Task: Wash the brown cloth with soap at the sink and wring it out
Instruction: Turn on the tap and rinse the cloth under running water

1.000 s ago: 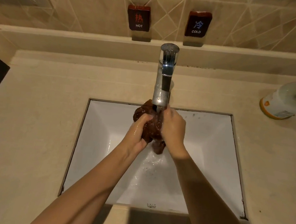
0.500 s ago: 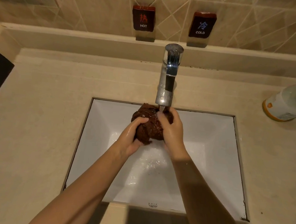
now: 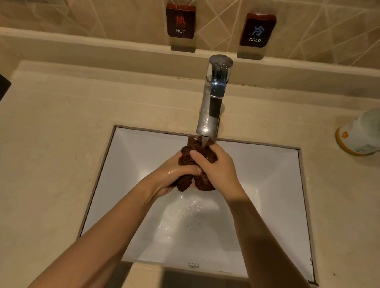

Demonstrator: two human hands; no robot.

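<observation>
**Brown cloth bunched in both grips under the running faucet**

At the far left, the beige tabletop (image 3: 48, 156) runs back to a low ledge and a tiled wall, and a dark block is cut off at the frame's edge. The white sink (image 3: 139, 153) is set into the tabletop.

Over the basin, the left grip (image 3: 173, 178) is clenched round the lower part of the brown cloth (image 3: 184, 158), and its skin is wet and shiny. The cloth is a wadded ball held above the basin near its back wall, directly below the spout of the chrome faucet (image 3: 212, 105). A thin stream of water falls from the spout onto the top of the wad. The right grip (image 3: 216, 168) clasps the cloth from the other side, fingers curled round it. Water ripples on the sink floor beneath.

On the wall behind hang a HOT sign (image 3: 180, 21) and, right of it, a COLD sign (image 3: 256, 30). At the far right, a pale bottle (image 3: 365, 133) with an orange base sits on the tabletop, partly cut off.
</observation>
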